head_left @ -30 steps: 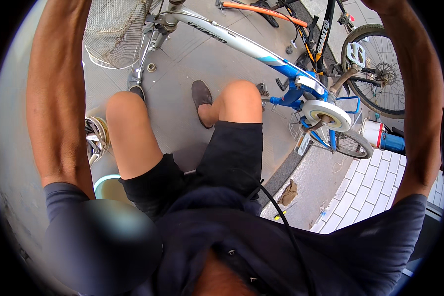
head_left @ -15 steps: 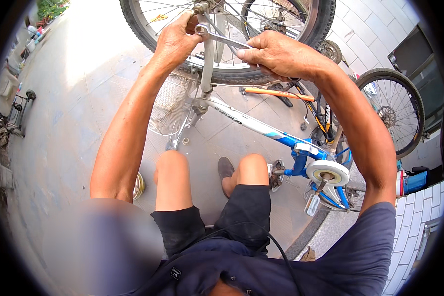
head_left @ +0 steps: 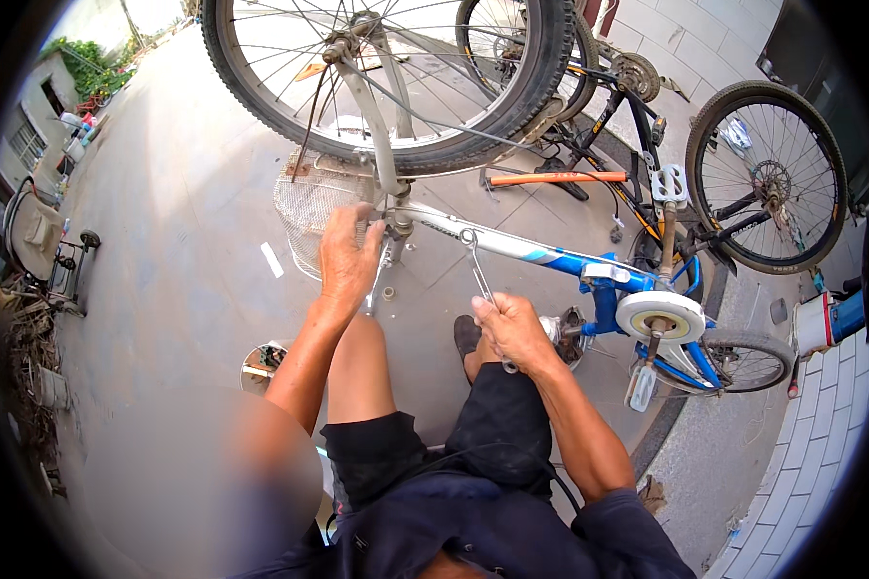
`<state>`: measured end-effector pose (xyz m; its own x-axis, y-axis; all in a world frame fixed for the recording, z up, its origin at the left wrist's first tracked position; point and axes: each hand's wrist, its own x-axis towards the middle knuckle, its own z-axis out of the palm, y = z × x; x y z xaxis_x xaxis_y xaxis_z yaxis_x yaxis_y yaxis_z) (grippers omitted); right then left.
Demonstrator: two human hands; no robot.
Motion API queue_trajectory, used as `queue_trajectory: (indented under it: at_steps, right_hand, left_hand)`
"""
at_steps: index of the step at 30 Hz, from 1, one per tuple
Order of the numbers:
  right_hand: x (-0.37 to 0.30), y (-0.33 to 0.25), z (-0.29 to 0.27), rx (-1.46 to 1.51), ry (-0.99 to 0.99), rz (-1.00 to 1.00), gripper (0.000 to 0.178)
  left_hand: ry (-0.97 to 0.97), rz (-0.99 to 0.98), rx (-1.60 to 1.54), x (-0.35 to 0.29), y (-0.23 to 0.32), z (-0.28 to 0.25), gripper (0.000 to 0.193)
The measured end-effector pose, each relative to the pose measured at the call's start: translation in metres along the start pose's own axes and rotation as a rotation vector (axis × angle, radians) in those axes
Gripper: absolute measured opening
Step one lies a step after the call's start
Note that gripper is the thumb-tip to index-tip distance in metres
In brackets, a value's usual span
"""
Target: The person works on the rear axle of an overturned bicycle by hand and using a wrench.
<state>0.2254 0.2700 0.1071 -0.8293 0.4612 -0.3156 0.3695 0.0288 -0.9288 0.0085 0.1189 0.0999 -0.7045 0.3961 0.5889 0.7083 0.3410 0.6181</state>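
Observation:
My right hand [head_left: 515, 334] is wrapped round a combination wrench [head_left: 480, 267], its ring end pointing up and away from me. Past my knees a blue and white bicycle [head_left: 526, 253] stands upside down. Its front wheel [head_left: 541, 108] is uppermost, held in a pale fork [head_left: 382, 159] with the axle nut [head_left: 336, 49] showing. My left hand [head_left: 348, 259] is beside the steering tube and the wire basket [head_left: 299, 217], thumb and fingers bent but apart, with nothing visible between them. Behind its fingertips, part of the handlebar area is hidden.
An orange and black bicycle [head_left: 637, 207] lies at the right, its wheel [head_left: 769, 179] near the tiled wall [head_left: 811, 434]. An orange pump-like tube [head_left: 555, 179] is on the paving. By my left forearm stands a round tin [head_left: 259, 367] with small parts. A wheeled cart [head_left: 53, 246] is far left.
Both hands have come down from the wheel axle toward me. The wrench has left the axle in my right hand and now points upward. My left hand has dropped beside the basket.

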Motion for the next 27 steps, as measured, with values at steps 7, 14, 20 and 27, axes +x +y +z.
queue_trajectory:
  at_steps: [7, 14, 20, 27]
  right_hand:
    - [-0.011, 0.085, 0.030, -0.317, 0.116, -0.263, 0.040]
    - [-0.019, 0.098, 0.038, -0.601, 0.199, -0.584, 0.034]
    - [-0.021, 0.098, 0.033, -0.575, 0.224, -0.648, 0.031]
    - [-0.021, 0.098, 0.033, -0.547, 0.213, -0.683, 0.030]
  left_hand:
    - [0.035, 0.287, 0.003, 0.050, 0.084, 0.026, 0.033]
    - [0.047, 0.486, 0.410, 0.086, 0.114, 0.062, 0.043]
    - [0.038, 0.535, 0.475, 0.084, 0.111, 0.066, 0.038]
    - [0.034, 0.473, 0.244, 0.058, 0.129, 0.086, 0.039]
